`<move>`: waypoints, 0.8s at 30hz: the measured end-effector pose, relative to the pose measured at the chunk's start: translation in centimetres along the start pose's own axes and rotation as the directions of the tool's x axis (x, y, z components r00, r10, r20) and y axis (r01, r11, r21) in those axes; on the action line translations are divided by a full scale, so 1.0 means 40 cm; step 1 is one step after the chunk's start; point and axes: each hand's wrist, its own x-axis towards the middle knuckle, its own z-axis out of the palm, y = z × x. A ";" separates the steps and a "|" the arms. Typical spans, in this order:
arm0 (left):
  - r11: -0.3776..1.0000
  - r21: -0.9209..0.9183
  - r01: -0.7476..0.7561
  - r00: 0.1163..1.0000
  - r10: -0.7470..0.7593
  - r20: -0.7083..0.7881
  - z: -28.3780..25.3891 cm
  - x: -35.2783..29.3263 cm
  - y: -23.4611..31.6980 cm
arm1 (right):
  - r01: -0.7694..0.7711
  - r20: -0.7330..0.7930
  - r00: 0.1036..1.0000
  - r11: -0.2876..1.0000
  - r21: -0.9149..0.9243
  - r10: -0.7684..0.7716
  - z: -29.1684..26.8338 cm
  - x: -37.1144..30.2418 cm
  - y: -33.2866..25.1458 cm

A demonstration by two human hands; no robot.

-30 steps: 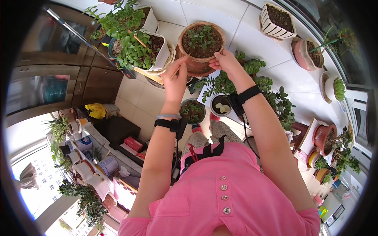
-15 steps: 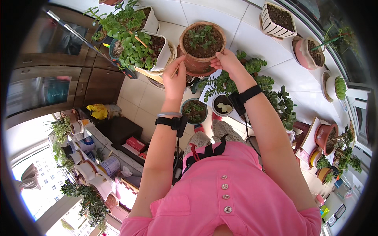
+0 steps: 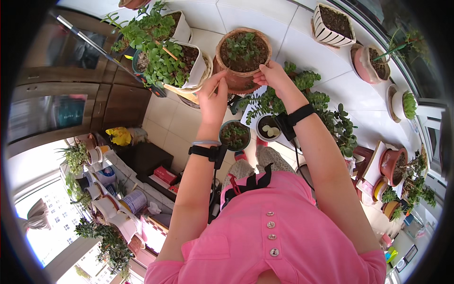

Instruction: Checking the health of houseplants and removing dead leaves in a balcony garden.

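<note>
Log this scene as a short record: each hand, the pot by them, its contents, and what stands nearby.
Left hand: pinches a thin stick
Right hand: fingers bent at the pot's near right rim; firm contact cannot be told
Terracotta pot: round, upright, ahead of the person
Contents: brown soil, small leafy plant
Left of pot: white planter with dense green leaves
Right of pot: bushy green plant
Wrists: black strap on each
</note>
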 end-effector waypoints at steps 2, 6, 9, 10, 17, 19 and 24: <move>0.999 -0.037 -0.021 1.000 0.021 0.015 0.006 0.007 0.017 | -0.007 -0.006 1.000 1.000 0.000 0.007 0.000 0.002 0.001; 1.000 -0.001 -0.015 1.000 0.015 0.013 0.008 0.011 0.035 | 0.001 0.006 1.000 1.000 0.017 -0.001 -0.005 0.004 0.006; 0.998 -0.063 -0.021 0.999 0.023 0.032 0.022 0.020 0.053 | -0.012 0.004 1.000 1.000 -0.002 0.012 -0.001 0.001 0.000; 0.994 -0.052 -0.099 0.995 0.100 0.024 0.030 0.027 0.052 | -0.010 0.001 1.000 1.000 -0.007 0.010 0.001 0.001 -0.002; 0.993 0.016 -0.121 0.992 0.120 0.026 0.035 0.011 0.025 | -0.015 0.002 1.000 1.000 -0.014 0.015 0.000 -0.001 -0.003; 0.988 0.018 -0.150 0.989 0.150 0.010 0.045 0.019 0.041 | -0.017 -0.006 1.000 1.000 -0.011 0.017 -0.002 -0.004 -0.006; 0.971 0.076 -0.226 0.974 0.227 -0.002 0.042 0.022 0.027 | -0.021 0.004 1.000 0.999 -0.025 0.021 0.002 -0.006 -0.009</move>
